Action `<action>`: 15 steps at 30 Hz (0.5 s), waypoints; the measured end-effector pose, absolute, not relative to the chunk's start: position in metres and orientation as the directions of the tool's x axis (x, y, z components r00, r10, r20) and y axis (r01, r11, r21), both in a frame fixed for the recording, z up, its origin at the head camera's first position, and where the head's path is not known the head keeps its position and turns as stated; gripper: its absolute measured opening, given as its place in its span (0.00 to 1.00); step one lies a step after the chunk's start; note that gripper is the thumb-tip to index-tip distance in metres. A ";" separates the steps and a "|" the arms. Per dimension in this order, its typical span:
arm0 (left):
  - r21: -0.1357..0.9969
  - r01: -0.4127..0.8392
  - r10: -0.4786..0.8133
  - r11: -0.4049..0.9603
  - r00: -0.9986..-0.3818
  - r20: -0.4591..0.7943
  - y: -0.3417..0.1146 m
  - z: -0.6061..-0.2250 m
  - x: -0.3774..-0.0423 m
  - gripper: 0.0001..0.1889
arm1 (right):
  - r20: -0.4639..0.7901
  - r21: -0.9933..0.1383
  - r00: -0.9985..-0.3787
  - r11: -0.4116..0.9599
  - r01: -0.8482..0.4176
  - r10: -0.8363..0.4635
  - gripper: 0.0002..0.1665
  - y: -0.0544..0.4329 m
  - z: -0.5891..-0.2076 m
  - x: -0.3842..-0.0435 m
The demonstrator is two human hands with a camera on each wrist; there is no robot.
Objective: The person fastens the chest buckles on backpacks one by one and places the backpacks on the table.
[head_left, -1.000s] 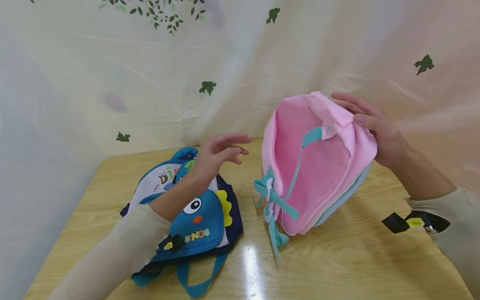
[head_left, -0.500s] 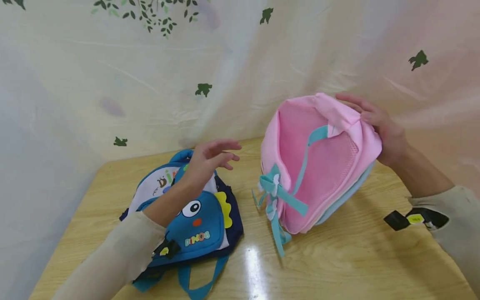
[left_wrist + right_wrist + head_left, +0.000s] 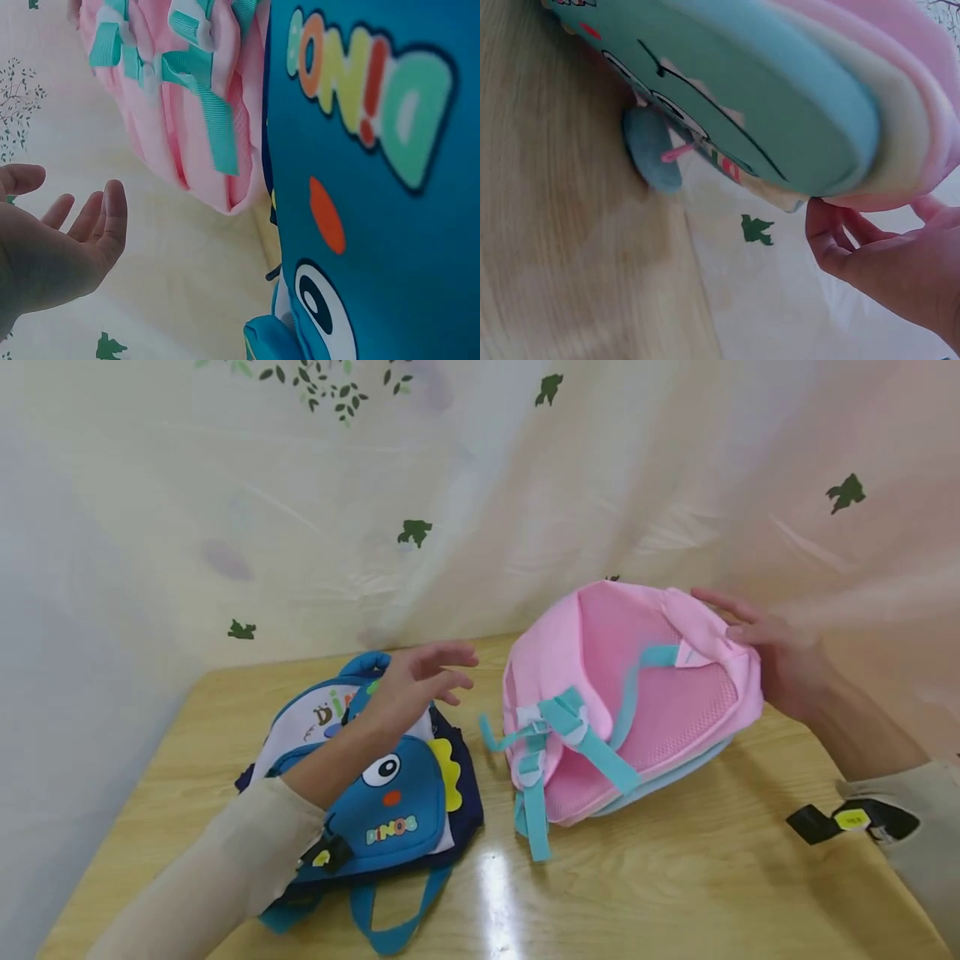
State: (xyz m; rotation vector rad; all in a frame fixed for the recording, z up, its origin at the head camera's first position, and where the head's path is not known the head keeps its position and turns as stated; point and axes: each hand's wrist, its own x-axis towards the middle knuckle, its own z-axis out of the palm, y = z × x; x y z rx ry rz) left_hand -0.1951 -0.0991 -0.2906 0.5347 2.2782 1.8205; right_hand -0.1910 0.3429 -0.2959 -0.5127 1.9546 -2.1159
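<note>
A pink child's backpack (image 3: 551,639) with teal straps leans on the table at the right, its mesh back panel turned up. My right hand (image 3: 787,652) holds it by its right side; in the right wrist view the fingers (image 3: 826,232) are at its edge, under the pale green front with a cartoon face. My left hand (image 3: 420,681) hangs over a blue dinosaur backpack (image 3: 420,785), holding nothing, its fingers loosely bent and apart. Seen from the left wrist, this hand (image 3: 60,251) is clear of both bags. The forearm hides part of the blue bag.
Both bags share a wooden table (image 3: 675,885), with a pale leaf-patterned cloth (image 3: 315,527) hanging behind it. A blue strap loop (image 3: 393,935) of the dinosaur backpack lies towards the front. Black bands with yellow tags sit on both sleeves.
The pink backpack has come down and tipped flatter, its straps swinging over its front side. My right hand has lowered with it. The left hand has shifted slightly left and stays free.
</note>
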 end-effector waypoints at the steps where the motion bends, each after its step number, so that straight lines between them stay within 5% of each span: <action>1: 0.967 0.162 0.380 0.197 -0.922 0.077 -0.100 -0.291 -0.195 0.19 | 0.078 -0.995 -0.918 -0.082 -0.050 -0.389 0.34 0.346 -0.299 -0.191; 15: 0.954 0.199 0.443 0.225 -0.893 0.081 -0.100 -0.298 -0.199 0.19 | -0.159 -0.927 -0.946 0.372 0.045 -0.282 0.33 0.367 -0.332 -0.191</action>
